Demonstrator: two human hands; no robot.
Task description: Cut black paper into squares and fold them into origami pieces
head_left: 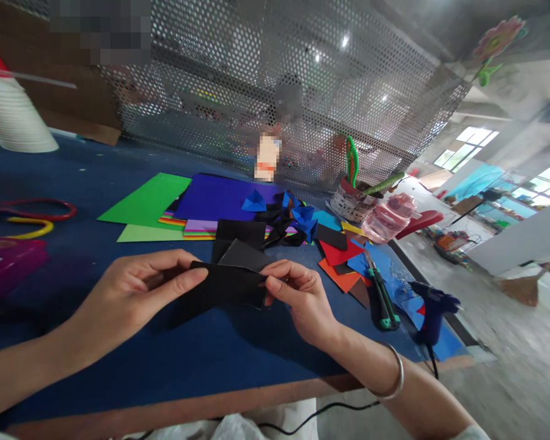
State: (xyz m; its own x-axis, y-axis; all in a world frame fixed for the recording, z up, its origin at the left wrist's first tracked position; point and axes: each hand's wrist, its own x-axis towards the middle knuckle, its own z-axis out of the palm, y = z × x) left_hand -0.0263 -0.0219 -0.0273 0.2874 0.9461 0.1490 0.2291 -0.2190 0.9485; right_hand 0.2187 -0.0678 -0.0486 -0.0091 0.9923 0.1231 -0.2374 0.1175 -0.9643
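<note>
Between my two hands, a sheet of black paper (231, 286) is held up just over the blue tabletop. My left hand (140, 290) pinches its left end, thumb on the near side. At the right end, my right hand (300, 296) grips the sheet between thumb and fingers. Its upper edge bows slightly, and I cannot tell whether it is folded. Right behind it lie more pieces of black paper (241, 232). Farther back is a pile of folded blue and black paper pieces (305, 223).
Colored paper sheets (151, 201) lie behind my hands. To the right are paper scraps (341, 250), a green utility knife (382, 299), a blue glue gun (433, 311) and a pink bottle (389, 219). Scissors (41, 209) lie left. A perforated metal panel (238, 79) stands behind.
</note>
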